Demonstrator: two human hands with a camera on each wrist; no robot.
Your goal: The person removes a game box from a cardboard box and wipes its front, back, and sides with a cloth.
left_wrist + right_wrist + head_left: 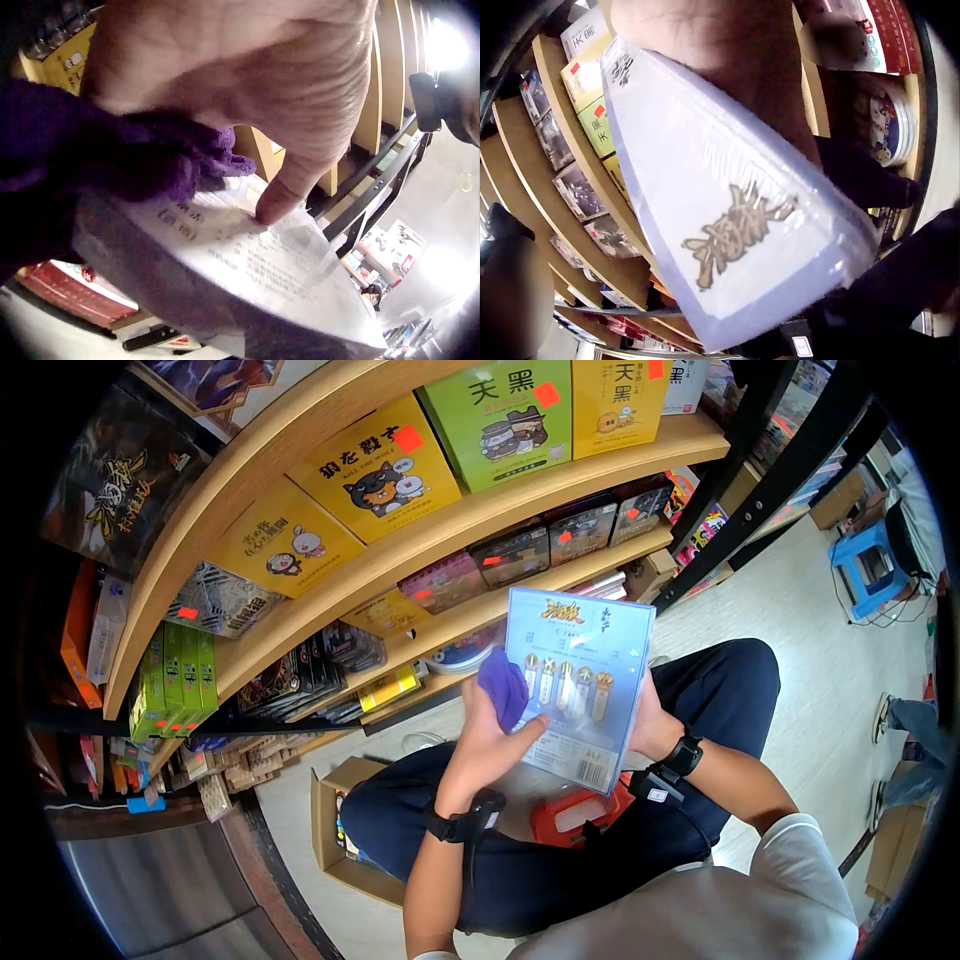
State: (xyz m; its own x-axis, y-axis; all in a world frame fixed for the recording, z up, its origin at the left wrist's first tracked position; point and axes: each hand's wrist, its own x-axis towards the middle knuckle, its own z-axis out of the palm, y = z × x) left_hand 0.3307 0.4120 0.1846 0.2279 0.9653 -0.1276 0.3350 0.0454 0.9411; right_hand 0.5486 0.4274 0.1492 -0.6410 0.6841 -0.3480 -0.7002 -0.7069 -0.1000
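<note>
Shrink-wrapped blue box [578,682] looks light, stiff and slippery, so its right edge suits the right hand [648,722] curled there, while the left hand [487,735] pinches a purple cloth [503,686] against its face.

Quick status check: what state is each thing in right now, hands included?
Blue box: wrapped in clear film, held up off the lap.
Purple cloth: bunched, pressed against the box's face.
Left hand: grips the cloth.
Right hand: holds the box's edge.
Cardboard carton: open, on the floor.
</note>
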